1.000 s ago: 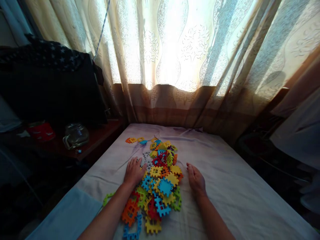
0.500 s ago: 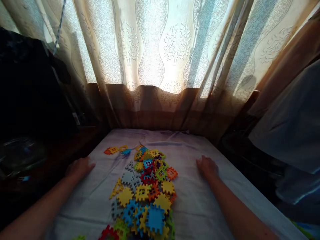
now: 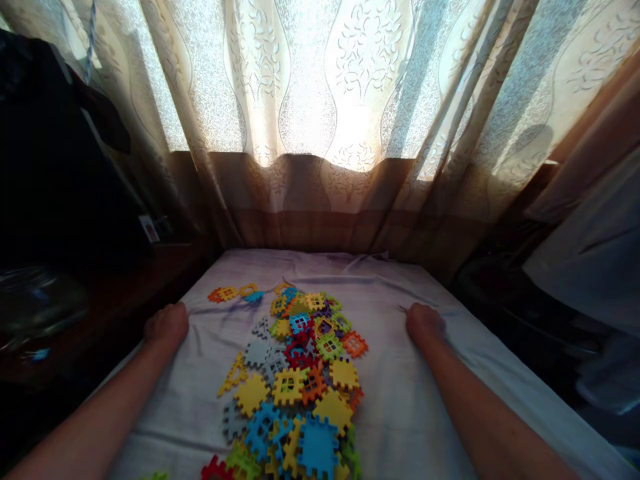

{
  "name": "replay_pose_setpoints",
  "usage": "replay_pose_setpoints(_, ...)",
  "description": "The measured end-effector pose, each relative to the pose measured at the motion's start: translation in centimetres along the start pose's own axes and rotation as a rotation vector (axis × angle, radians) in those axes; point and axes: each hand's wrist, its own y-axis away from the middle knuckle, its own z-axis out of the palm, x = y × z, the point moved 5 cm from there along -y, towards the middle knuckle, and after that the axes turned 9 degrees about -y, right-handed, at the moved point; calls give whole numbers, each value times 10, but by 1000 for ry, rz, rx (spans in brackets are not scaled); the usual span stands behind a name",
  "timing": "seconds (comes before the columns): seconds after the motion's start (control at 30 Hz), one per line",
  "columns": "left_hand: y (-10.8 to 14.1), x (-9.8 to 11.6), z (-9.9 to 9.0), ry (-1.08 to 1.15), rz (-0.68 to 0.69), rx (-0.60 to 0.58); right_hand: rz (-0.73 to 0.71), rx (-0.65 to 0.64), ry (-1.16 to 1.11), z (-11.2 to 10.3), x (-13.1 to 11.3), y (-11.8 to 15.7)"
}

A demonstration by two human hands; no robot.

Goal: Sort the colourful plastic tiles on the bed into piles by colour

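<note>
My left hand (image 3: 167,325) is closed on the left part of a pale sheet (image 3: 390,400), and creases run out from its fingers. On the other side my right hand (image 3: 424,323) is also closed, pinching a fold of the same sheet. Between the hands lies a long heap of plastic interlocking tiles with notched edges. Among them are a blue square tile (image 3: 319,443), a yellow window tile (image 3: 289,387), an orange window tile (image 3: 355,344) and a yellow triangular tile (image 3: 233,373). Neither hand touches the tiles.
Behind the sheet hangs a patterned curtain (image 3: 305,187), bright with light. A dark bulky object (image 3: 60,167) stands at the left, above a brown surface with a clear plastic item (image 3: 40,300). Light cloth (image 3: 595,260) hangs at the right.
My left hand's fingers have closed from a looser pose, and my right hand has curled onto the sheet. New creases show beside both hands. The view has shifted slightly.
</note>
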Motion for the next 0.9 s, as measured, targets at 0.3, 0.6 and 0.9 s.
replay_pose_setpoints(0.3,-14,60,4,103,297,28,-336,22,-57,15,-50,24)
replay_pose_setpoints(0.6,-20,71,-2,145,259,12,-205,-158,-83,21,-88,2)
replay_pose_setpoints(0.9,-43,103,-17,250,180,-23,-281,18,-228,36,-91,33)
